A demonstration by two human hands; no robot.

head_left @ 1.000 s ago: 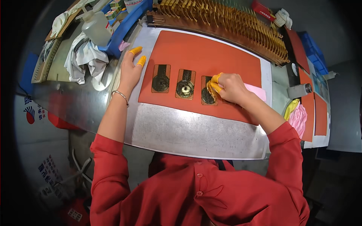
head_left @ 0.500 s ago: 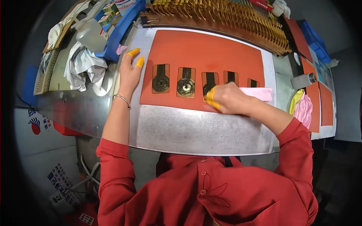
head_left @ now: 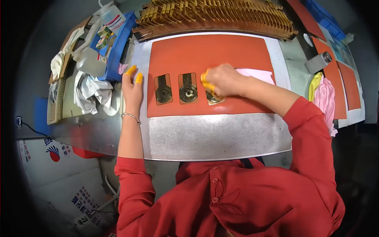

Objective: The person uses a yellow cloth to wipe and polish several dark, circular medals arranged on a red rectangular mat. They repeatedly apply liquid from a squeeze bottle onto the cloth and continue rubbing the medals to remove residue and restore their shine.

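Observation:
On an orange mat [head_left: 189,51] lie small rectangular metal plates with gold patterns and a black stripe and disc. The left plate [head_left: 163,90] and the middle plate [head_left: 188,89] show fully. My right hand [head_left: 224,81], with yellow finger cots, is closed on a pink cloth [head_left: 258,74] that trails out to the right. It covers the upper part of a third plate [head_left: 215,98], whose lower end shows gold. My left hand [head_left: 132,86] rests at the mat's left edge with its cot-covered fingers apart, holding nothing.
A long rack of gold curved strips [head_left: 217,17] stands behind the mat. At left are a blue tray [head_left: 115,59], a white bottle [head_left: 91,62] and a white cloth [head_left: 91,93]. A clear bottle [head_left: 318,62] and pink and yellow cloths [head_left: 324,96] are at right.
My right hand has moved left and away from me with the pink cloth. The plates on the right that showed before are now behind my hand, forearm and cloth. The view has shifted slightly.

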